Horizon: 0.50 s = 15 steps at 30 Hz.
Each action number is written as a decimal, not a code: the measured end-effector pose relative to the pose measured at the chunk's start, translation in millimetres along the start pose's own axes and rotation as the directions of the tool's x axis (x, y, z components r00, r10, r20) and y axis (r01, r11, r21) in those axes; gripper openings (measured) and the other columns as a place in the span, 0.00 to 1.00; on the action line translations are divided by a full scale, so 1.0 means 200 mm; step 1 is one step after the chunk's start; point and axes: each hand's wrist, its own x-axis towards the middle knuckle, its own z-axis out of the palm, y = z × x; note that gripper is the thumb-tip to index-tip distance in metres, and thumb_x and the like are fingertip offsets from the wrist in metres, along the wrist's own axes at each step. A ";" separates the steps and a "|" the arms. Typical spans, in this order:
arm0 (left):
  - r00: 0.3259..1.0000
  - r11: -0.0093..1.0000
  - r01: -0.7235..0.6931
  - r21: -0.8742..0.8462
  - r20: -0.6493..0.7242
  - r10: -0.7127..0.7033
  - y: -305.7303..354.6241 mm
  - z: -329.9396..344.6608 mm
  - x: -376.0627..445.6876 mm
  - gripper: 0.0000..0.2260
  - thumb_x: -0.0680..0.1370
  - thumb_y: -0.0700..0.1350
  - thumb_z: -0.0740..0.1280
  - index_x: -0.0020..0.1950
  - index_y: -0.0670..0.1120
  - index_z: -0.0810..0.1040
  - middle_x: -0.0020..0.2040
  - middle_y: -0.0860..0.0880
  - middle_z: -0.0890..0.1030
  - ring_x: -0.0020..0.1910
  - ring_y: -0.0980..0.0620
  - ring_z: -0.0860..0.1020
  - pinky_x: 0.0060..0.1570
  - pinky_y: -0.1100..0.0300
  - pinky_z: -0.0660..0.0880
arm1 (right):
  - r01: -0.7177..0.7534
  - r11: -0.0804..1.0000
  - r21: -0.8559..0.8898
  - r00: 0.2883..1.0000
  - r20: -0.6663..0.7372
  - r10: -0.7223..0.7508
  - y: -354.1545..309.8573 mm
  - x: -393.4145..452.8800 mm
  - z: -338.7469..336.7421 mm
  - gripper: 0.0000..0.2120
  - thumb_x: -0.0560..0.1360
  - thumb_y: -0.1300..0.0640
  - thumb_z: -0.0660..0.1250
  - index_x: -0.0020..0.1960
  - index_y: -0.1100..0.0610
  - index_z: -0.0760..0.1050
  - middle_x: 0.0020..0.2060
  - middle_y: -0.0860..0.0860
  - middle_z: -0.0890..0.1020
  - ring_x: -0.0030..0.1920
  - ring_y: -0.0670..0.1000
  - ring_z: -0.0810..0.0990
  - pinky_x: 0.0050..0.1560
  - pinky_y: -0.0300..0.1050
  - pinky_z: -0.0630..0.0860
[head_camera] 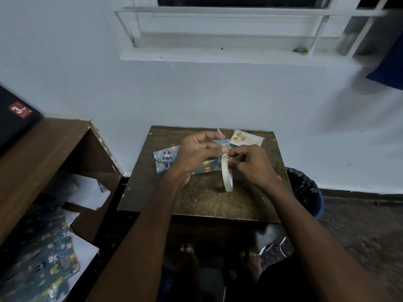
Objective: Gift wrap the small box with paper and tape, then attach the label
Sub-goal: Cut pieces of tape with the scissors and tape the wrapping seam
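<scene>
The wrapped box (192, 161) lies flat on the tabletop (202, 199), directly under and behind the left hand (197, 152), which hides its middle. Long axis runs left-right: one end sticks out left of the left hand w/ a folded flap showing, the other end peeks out beyond the fingers, toward the label. Paper looks closed round it, so prob. taping stage.

Both hands hover just above it, nearly touching each other. Tape roll (226, 173) stands on edge between them, ring seen edge-on, lower rim at or near the tabletop. Left hand's fingers are curled, thumb and forefinger pinching the roll's top; a short clear bit sticks up past its fingertips, likely a loose tape end, can't be sure. Right hand (250, 165) also curled, fingertips pinching at the roll's upper rim, seemingly drawing a strip off to the right.

Judgement: next move is a short drop forward and left; the left hand is nearer the box, right hand carries the strip across.

Label (247, 138) lies beyond the right hand, just right of the box's far end, not yet attached. Spare wrapping paper (43, 253) sits well off to the left, bin (305, 190) off right of the right arm.
</scene>
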 end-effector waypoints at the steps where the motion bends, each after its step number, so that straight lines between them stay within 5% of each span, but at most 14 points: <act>1: 1.000 1.000 -0.005 0.009 0.011 0.005 0.00 0.02 -0.01 0.12 0.75 0.36 0.78 0.57 0.44 0.85 0.47 0.43 0.89 0.49 0.47 0.87 0.57 0.55 0.83 | 0.019 1.000 -0.021 1.000 0.001 -0.019 0.00 -0.01 0.00 0.11 0.73 0.64 0.78 0.48 0.48 0.88 0.37 0.41 0.87 0.38 0.40 0.84 0.43 0.40 0.79; 5: 1.000 1.000 -0.005 0.017 -0.007 0.005 0.00 0.10 -0.06 0.11 0.76 0.33 0.76 0.57 0.40 0.85 0.45 0.43 0.89 0.46 0.49 0.88 0.51 0.59 0.83 | 0.083 0.993 -0.083 0.996 0.052 -0.079 -0.01 -0.05 -0.03 0.14 0.73 0.67 0.74 0.52 0.50 0.88 0.39 0.44 0.88 0.40 0.44 0.85 0.44 0.41 0.81; 8: 0.999 0.997 -0.029 0.071 -0.020 0.030 -0.01 0.13 -0.09 0.10 0.76 0.35 0.76 0.56 0.42 0.86 0.44 0.42 0.89 0.49 0.45 0.88 0.57 0.53 0.83 | 0.029 0.996 -0.079 0.994 0.106 -0.020 0.01 -0.08 -0.11 0.19 0.71 0.71 0.72 0.55 0.52 0.87 0.43 0.46 0.88 0.44 0.46 0.86 0.48 0.41 0.83; 10: 0.998 0.995 -0.059 0.083 -0.032 0.062 -0.01 0.14 -0.12 0.08 0.78 0.35 0.75 0.56 0.42 0.85 0.44 0.43 0.89 0.50 0.45 0.88 0.58 0.54 0.82 | -0.065 0.983 -0.174 0.997 0.040 0.073 0.06 -0.10 -0.18 0.15 0.71 0.70 0.74 0.53 0.54 0.87 0.44 0.47 0.88 0.46 0.48 0.86 0.52 0.47 0.83; 15: 0.989 0.980 -0.128 0.152 -0.058 0.138 -0.02 0.19 -0.17 0.09 0.82 0.34 0.67 0.58 0.43 0.85 0.44 0.46 0.89 0.49 0.51 0.87 0.57 0.57 0.81 | -0.238 0.846 -0.476 0.971 -0.098 0.218 0.15 -0.16 -0.31 0.07 0.70 0.63 0.76 0.41 0.50 0.85 0.40 0.48 0.84 0.48 0.54 0.83 0.46 0.44 0.74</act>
